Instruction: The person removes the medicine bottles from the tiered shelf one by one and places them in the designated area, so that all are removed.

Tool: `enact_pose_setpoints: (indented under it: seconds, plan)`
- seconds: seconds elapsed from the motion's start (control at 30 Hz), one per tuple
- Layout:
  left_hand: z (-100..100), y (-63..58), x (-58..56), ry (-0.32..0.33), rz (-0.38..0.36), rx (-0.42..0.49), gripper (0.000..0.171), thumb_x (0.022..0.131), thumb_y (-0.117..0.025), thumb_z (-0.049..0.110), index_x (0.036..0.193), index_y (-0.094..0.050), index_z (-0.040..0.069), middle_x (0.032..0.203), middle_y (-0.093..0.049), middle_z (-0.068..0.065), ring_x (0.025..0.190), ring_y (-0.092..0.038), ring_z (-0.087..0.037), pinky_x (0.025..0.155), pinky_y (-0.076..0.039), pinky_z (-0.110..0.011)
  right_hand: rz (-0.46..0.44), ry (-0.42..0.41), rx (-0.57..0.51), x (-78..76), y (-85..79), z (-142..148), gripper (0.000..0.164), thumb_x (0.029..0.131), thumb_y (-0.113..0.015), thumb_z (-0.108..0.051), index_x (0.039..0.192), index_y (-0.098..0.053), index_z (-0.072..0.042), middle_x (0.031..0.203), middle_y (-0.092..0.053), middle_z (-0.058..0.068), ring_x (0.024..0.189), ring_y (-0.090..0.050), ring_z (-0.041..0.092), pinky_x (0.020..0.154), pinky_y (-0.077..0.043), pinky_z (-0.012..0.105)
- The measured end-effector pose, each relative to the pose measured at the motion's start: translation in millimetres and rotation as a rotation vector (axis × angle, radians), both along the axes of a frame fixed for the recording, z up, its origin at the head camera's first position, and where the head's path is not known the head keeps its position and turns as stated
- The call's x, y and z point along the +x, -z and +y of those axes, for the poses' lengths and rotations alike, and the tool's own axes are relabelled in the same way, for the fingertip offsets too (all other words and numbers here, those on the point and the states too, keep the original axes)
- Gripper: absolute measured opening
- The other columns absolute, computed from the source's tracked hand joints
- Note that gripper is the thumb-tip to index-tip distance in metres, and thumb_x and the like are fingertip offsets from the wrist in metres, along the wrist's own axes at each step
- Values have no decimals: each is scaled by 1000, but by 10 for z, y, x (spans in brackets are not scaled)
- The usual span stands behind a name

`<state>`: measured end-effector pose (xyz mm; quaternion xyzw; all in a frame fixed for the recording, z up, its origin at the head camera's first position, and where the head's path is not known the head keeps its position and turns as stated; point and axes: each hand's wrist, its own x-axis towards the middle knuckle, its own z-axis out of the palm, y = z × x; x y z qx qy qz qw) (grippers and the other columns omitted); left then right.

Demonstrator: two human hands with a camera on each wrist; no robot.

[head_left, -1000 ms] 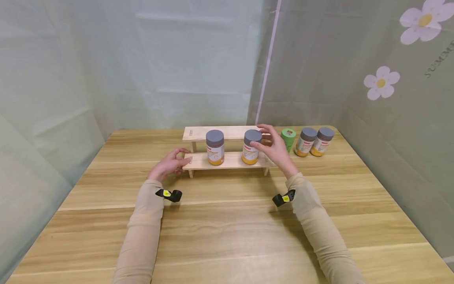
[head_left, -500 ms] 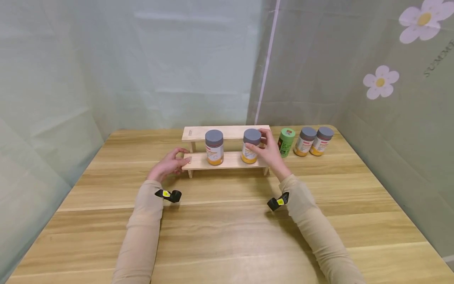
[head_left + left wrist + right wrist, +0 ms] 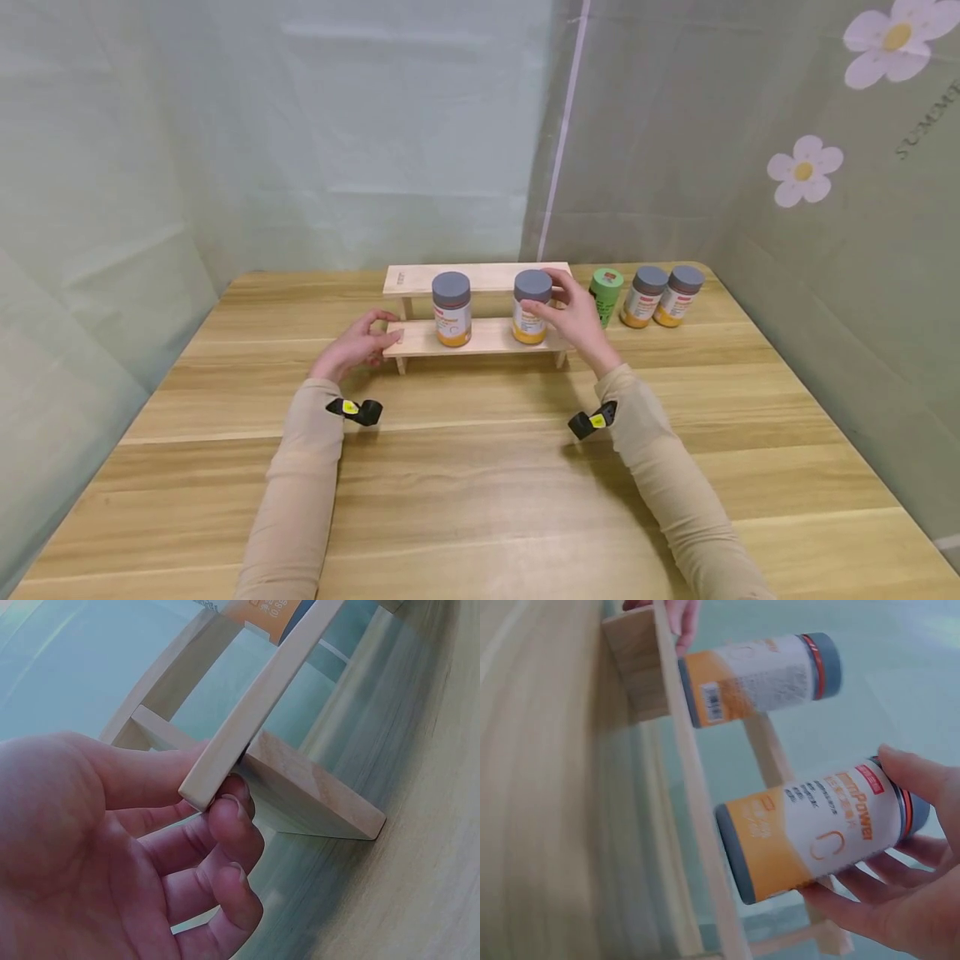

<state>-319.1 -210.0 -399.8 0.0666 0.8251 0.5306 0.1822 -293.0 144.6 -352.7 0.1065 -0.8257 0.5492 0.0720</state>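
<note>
My left hand (image 3: 354, 344) pinches the left end of the lower board of a two-tier wooden rack (image 3: 491, 335), thumb on top and curled fingers beneath, as the left wrist view shows. Toward the rack's right end my right hand (image 3: 577, 317) grips a supplement bottle (image 3: 810, 829) with a grey lid and a white-and-orange label. Thumb and fingers lie around its upper part, and its base is right at the lower board. A matching bottle (image 3: 452, 310) stands upright on that board, left of the held one.
Right of the rack, a green canister (image 3: 606, 296) stands on the wooden table (image 3: 480, 483). Two more grey-lidded bottles, one nearer (image 3: 643, 298) and one farther right (image 3: 678, 297), stand close together beside it. Behind hangs a pale fabric curtain (image 3: 420, 150).
My right hand and wrist have shifted slightly left, then a little back right, still around the bottle. The left hand keeps its hold on the rack.
</note>
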Motion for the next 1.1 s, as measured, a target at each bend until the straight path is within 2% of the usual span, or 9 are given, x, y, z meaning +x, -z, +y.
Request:
enact_pose_setpoints:
  seconds: [0.3, 0.5, 0.83, 1.1]
  plan:
    - [2, 5, -19, 6, 3, -3, 53, 100, -53, 26, 142, -30, 5, 72, -50, 6, 62, -48, -10, 60, -42, -26, -87, -57, -59, 10, -139, 319, 57, 88, -72, -17, 138, -45, -10, 137, -49, 14, 125, -52, 33, 99, -44, 44]
    - [-7, 32, -40, -5, -9, 4, 50, 100, -53, 25, 140, -30, 5, 74, -53, 6, 62, -48, -9, 60, -42, -25, -106, 0, -70, 30, -214, 547, 57, 87, -72, -20, 137, -45, -10, 137, -48, 12, 120, -54, 27, 100, -42, 39]
    - [-19, 16, -4, -1, -2, 12, 51, 100, -53, 25, 141, -31, 4, 76, -54, 7, 61, -48, -8, 61, -42, -26, -86, 82, -123, 91, -281, 885, 50, 86, -73, -17, 129, -48, -14, 116, -52, -11, 105, -56, 6, 87, -45, 22]
    - [-9, 5, -5, -2, 1, 11, 51, 100, -53, 25, 141, -31, 5, 75, -53, 7, 61, -49, -7, 61, -43, -25, -116, 116, -113, 89, -248, 1068, 49, 87, -72, -17, 128, -45, -14, 116, -49, -11, 110, -51, 7, 84, -45, 21]
